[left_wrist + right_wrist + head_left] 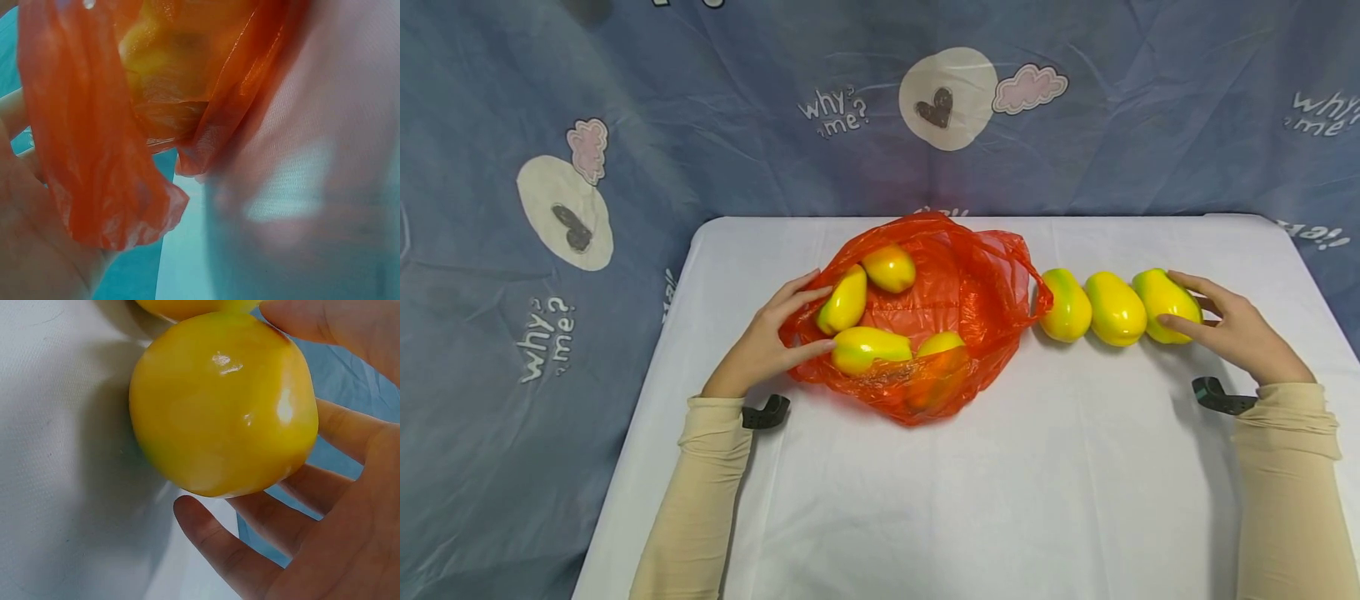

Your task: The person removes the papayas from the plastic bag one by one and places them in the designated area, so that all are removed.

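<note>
Right of the red bag (996,360), the right hand (1243,333) is clasping a probably slick fruit (1161,304) by its sides, the splayed left hand (766,340) touching the bag.

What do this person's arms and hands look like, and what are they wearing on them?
The left hand and right hand are bare, without gloves. Plain beige sleeves cover both forearms, gathered in creases near the wrists. A small black curved piece juts out at each wrist; I can't make out any cables.
</note>
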